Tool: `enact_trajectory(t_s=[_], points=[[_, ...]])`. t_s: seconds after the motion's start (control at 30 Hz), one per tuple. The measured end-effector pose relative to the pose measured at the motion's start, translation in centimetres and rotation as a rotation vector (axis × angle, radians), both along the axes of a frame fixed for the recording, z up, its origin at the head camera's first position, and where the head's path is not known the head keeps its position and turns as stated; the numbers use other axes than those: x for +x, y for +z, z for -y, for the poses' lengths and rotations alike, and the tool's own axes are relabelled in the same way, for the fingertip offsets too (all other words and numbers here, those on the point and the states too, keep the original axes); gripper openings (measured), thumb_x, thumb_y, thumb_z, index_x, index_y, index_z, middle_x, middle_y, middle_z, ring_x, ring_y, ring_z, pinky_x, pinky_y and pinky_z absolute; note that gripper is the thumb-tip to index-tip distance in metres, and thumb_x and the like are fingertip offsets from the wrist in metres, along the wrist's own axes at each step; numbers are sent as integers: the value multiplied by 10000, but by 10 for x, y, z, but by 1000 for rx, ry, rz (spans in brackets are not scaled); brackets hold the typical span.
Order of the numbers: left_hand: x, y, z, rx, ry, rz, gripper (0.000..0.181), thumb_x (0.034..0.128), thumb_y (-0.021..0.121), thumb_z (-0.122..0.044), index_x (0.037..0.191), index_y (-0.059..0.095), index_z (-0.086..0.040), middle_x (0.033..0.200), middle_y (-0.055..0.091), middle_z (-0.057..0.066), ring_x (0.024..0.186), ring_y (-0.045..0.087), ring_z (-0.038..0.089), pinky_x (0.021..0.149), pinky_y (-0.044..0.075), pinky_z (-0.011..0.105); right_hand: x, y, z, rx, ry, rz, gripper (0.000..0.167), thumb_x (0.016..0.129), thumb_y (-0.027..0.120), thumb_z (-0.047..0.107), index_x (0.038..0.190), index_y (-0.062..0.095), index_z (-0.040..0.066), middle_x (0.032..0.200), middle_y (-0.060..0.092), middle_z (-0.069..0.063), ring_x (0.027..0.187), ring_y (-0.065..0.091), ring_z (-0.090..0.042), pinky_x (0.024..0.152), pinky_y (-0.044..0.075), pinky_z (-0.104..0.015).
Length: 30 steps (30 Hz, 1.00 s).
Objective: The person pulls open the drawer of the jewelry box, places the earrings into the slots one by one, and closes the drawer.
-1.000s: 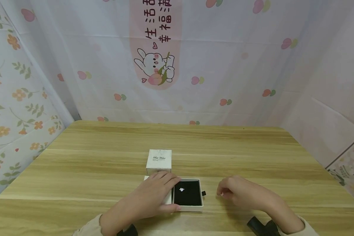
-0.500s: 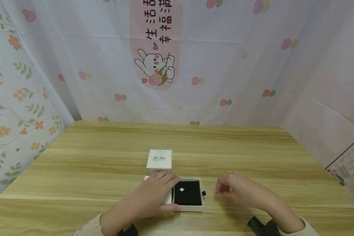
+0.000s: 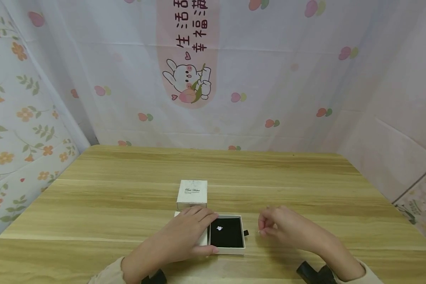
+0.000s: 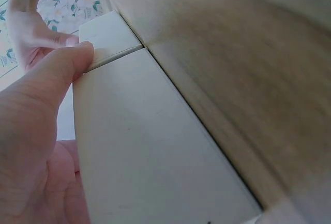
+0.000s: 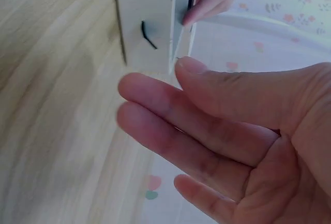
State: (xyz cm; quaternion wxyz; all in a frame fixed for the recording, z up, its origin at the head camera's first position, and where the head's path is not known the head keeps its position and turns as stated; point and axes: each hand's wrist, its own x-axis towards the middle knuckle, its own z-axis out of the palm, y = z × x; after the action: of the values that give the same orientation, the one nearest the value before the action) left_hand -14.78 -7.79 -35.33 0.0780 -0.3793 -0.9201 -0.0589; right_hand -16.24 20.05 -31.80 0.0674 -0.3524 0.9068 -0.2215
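A white jewelry box (image 3: pixel 227 251) lies on the table with its drawer slid out to the right. On the black pad (image 3: pixel 228 238) inside sits a small silvery stud earring (image 3: pixel 219 228). My left hand (image 3: pixel 181 236) grips the box across the sleeve and drawer, fingers at the far side and thumb (image 4: pixel 67 61) at the near side. Right of the drawer's black pull tab (image 3: pixel 246 232), my right hand (image 3: pixel 287 228) pinches a tiny shiny earring (image 3: pixel 259 232) between thumb and forefinger. Only a glint of that earring shows, so its shape is hard to tell.
A second white box (image 3: pixel 192 193), lettered "Best Wishes", stands just behind the first. Wooden table (image 3: pixel 287 177) extends all around. A patterned cloth (image 3: pixel 269 79) hangs behind it, and black wrist gear (image 3: pixel 314 272) sits on each forearm.
My right hand has shifted slightly left toward the drawer, and its fingers have turned the tiny earring. The left hand and the box have stayed in place.
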Motion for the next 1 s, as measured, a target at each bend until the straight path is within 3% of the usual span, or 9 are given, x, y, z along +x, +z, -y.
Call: enact_trajectory(t_s=[0.13,0.5,0.8,1.0], points=[[-1,0,-1,-9,-1,-1,694,855,461,-643,1310,504,-121,1278,534,-29,1222,459,188,1035,376,373,-2,4,7,-10,21,-59,139,829,681,115,767,587,196,759,592,164,730,533,39,625,469,-210],[-1,1,-3,-12,-5,2,698,851,459,-651,1300,515,-118,1269,540,-27,1224,458,191,1039,373,371,-10,6,33,62,37,-191,179,808,701,105,718,616,234,815,477,126,800,454,-85,691,414,-216],[-2,0,-2,-13,-7,-3,694,852,469,-641,1302,509,-115,1273,537,-27,1214,459,188,1039,372,370,-16,-1,45,71,34,-98,191,814,689,113,690,610,234,824,459,115,796,388,-67,687,375,-211],[-1,1,-2,-8,2,23,703,852,453,-653,1306,510,-119,1274,536,-25,1230,452,189,1042,370,379,-16,-5,47,73,34,-105,192,802,693,123,681,598,237,818,452,113,791,365,-61,702,347,-225]])
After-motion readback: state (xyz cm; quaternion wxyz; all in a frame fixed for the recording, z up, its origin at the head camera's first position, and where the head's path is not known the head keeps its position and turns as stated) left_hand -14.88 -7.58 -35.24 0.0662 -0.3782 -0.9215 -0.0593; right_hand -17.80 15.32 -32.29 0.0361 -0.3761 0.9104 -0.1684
